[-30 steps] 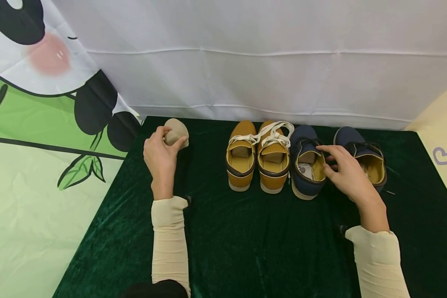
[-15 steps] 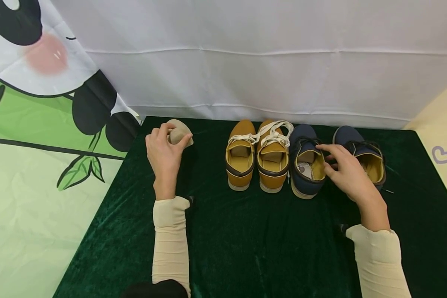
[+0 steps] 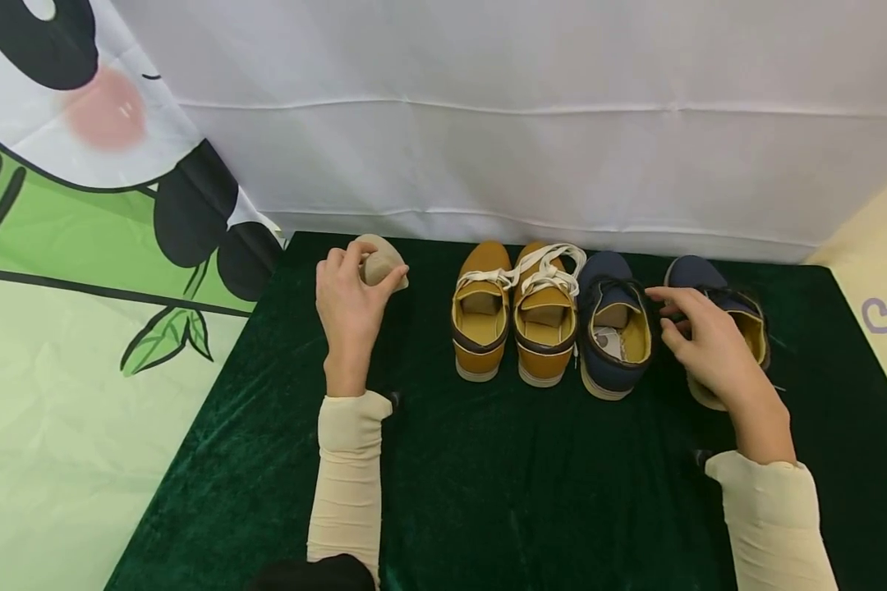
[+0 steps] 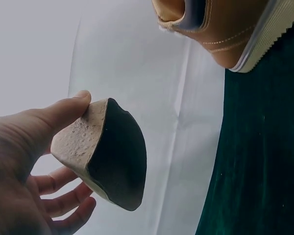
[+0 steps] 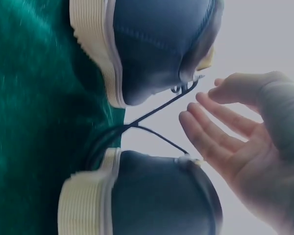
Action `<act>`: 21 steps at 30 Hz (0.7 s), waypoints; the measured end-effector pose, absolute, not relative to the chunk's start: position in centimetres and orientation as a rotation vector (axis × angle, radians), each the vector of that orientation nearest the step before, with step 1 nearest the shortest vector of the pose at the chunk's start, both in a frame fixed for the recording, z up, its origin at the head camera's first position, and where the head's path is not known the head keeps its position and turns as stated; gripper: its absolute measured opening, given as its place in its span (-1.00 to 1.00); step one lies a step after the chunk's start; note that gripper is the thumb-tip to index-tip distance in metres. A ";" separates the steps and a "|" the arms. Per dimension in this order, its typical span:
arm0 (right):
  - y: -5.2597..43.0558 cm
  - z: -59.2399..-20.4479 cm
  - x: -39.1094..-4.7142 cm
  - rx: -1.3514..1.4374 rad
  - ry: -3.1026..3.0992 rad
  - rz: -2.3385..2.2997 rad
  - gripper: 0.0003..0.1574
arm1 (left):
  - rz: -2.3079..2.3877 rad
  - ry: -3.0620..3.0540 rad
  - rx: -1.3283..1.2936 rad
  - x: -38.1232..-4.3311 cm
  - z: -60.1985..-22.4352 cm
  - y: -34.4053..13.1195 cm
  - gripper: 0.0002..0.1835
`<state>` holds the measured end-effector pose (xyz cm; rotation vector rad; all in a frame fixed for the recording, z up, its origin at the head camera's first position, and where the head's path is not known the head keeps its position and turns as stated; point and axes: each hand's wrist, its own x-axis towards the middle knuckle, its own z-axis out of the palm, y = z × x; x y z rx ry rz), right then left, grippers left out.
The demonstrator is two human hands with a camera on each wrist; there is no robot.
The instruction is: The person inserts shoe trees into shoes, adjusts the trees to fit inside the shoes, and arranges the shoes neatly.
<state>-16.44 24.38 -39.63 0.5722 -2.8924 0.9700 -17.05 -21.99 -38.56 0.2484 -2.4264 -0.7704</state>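
Observation:
My left hand (image 3: 351, 312) pinches a beige moulded shoe insert (image 3: 379, 264) between thumb and fingers, left of the shoes. In the left wrist view the insert (image 4: 118, 159) is a rounded shell with a dark hollow side. My right hand (image 3: 713, 349), fingers loosely bent and holding nothing, hovers between two navy shoes. The inner navy shoe (image 3: 612, 379) has a yellow lining and whitish paper inside. The outer navy shoe (image 3: 691, 271) is partly hidden by that hand. A dark lace (image 5: 159, 108) runs between the pair in the right wrist view, near my fingertips.
Two mustard shoes with cream laces, the left one (image 3: 476, 359) and the right one (image 3: 543, 363), stand beside the inner navy shoe. All stand on a dark green velvet cloth (image 3: 488, 476). A white cloth wall (image 3: 488, 164) rises behind.
My left hand has moved right with the shoe insert still pinched. My right hand has shifted slightly right, away from the inner navy shoe's opening. The shoes stay in their row.

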 end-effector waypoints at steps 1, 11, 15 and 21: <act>24.6 -39.7 -16.4 0.568 -2.862 0.963 -0.38 | -0.762 -2.427 0.239 -17.0 -38.5 -21.9 -0.43; 26.5 -40.0 -16.3 0.484 -2.650 0.929 -0.46 | -0.737 -2.434 0.195 -16.8 -37.6 -20.6 -0.43; 27.3 -39.9 -16.3 0.475 -2.626 0.957 -0.47 | -0.733 -2.433 0.171 -16.6 -37.2 -19.9 -0.43; 28.2 -39.8 -16.6 0.462 -2.593 0.919 -0.50 | -0.726 -2.435 0.103 -16.4 -36.7 -18.6 -0.43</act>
